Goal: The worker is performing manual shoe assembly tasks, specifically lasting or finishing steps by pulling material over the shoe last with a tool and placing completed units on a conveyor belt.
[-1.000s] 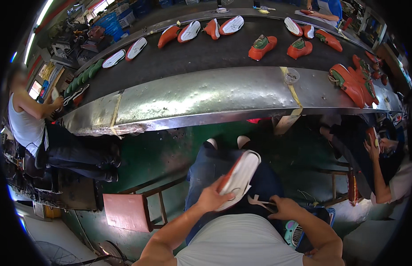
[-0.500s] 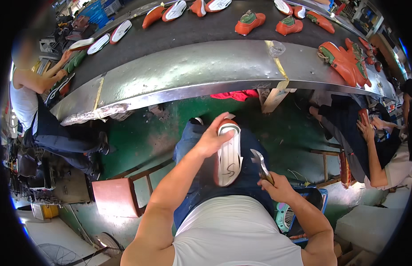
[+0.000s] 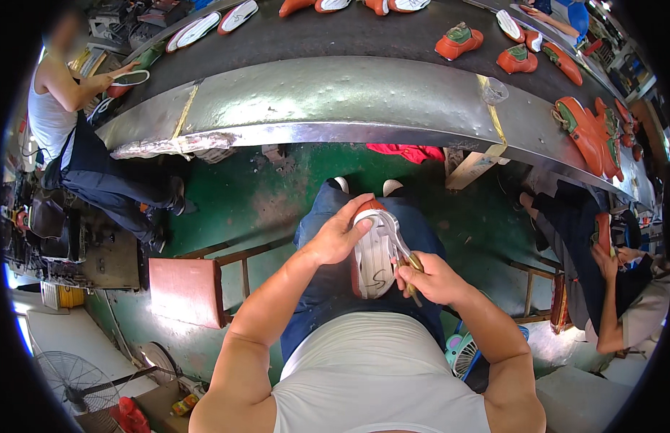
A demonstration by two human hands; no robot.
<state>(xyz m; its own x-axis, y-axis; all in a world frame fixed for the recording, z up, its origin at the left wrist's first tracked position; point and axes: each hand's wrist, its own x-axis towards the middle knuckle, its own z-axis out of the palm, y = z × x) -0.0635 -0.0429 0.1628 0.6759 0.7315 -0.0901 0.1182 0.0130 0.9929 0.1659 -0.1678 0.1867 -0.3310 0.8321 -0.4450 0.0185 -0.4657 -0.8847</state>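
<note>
Bracing left hand: pinching shoe sole-up by far end, likely for steadiness
Right hand: wrapped around pliers

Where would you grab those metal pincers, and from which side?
I'd take the pincers by the handles, from the person's right: they slant back toward the person, past the white sole's right edge, while the metal head lies over the sole. The right hand holds them there.
</note>
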